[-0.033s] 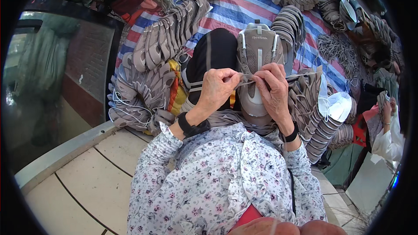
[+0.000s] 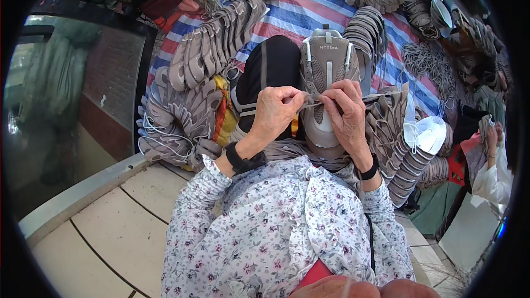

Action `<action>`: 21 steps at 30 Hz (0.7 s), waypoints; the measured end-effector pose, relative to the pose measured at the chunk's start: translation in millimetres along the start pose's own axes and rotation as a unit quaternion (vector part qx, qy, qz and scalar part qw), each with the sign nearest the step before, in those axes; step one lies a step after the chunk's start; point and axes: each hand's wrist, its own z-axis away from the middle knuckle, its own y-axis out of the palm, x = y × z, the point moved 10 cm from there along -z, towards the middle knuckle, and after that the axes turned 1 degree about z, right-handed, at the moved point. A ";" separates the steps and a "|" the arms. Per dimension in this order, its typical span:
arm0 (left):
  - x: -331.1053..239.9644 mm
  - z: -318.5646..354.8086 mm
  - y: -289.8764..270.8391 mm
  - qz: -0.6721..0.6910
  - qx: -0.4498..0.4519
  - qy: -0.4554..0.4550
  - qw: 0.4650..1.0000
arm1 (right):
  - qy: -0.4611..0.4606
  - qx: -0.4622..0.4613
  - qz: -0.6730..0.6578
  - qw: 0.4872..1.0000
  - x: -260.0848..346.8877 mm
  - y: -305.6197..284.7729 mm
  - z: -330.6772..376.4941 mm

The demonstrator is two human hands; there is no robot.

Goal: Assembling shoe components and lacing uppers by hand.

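A taupe mesh shoe upper (image 2: 329,56) with pale trim lies lengthwise over my lap, its toe toward me. My left hand (image 2: 275,111) is closed at its left edge, thumb and forefinger pinching a thin greyish shoelace (image 2: 308,99). My right hand (image 2: 348,113) rests over the front of the upper, fingers pinched on the same lace by the eyelets. A loose lace end sticks out to the right beyond my right hand. The fingers partly hide the lower eyelets.
Stacked taupe uppers (image 2: 218,41) lie on a striped sheet (image 2: 295,14), with more stacks (image 2: 389,124) at my right. A heap of laces (image 2: 428,66) lies farther right. At the left stands a dark-framed glass panel (image 2: 72,88). Another person's hand (image 2: 491,143) shows at far right.
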 end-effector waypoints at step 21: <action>-58.6 3.8 11.3 -0.239 -0.118 0.189 0.945 | -0.021 -0.038 -0.033 0.998 -4.9 -5.1 -0.5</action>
